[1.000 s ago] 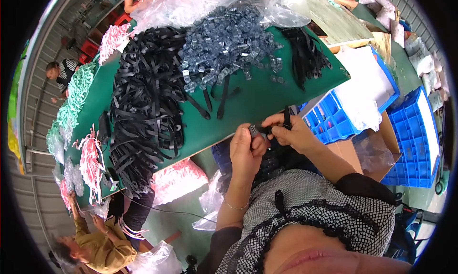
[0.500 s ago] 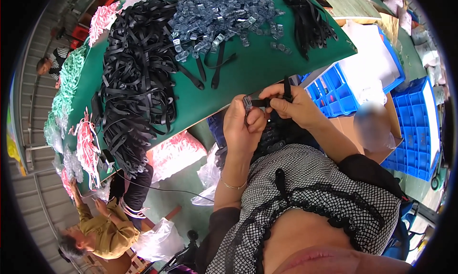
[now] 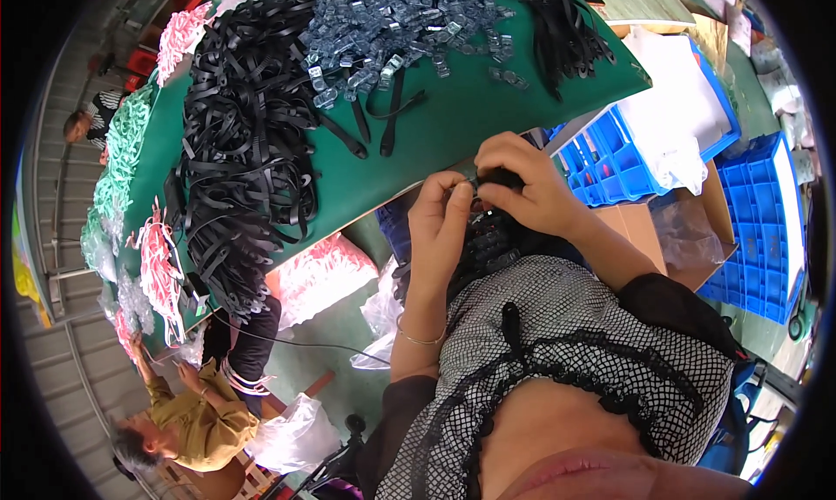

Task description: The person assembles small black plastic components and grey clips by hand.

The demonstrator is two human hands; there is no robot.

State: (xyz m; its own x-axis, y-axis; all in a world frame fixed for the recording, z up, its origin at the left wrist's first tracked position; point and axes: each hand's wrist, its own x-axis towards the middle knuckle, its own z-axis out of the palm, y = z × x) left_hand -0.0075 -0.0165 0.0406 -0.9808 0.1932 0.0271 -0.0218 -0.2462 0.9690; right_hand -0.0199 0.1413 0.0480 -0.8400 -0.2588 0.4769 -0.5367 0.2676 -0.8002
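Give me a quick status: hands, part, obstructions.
Left hand and right hand both pinching a black strap at the green table's edge. Nothing between them.

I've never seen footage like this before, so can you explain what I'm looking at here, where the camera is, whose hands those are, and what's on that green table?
The round, bent picture comes from a fisheye camera worn on a person's head, looking down, so the chest and forearms rise from the lower edge. There is no machine: the two bare hands belong to the wearer. The left hand and right hand meet just in front of the near edge of the green table, pinching a small dark piece between the fingertips; what it is exactly is too small to tell. On the table lie a big heap of black straps, a pile of clear bluish plastic clips, and pink and green bundles along the left side. Blue bins stand to the right. Another person in a yellow top works at lower left.
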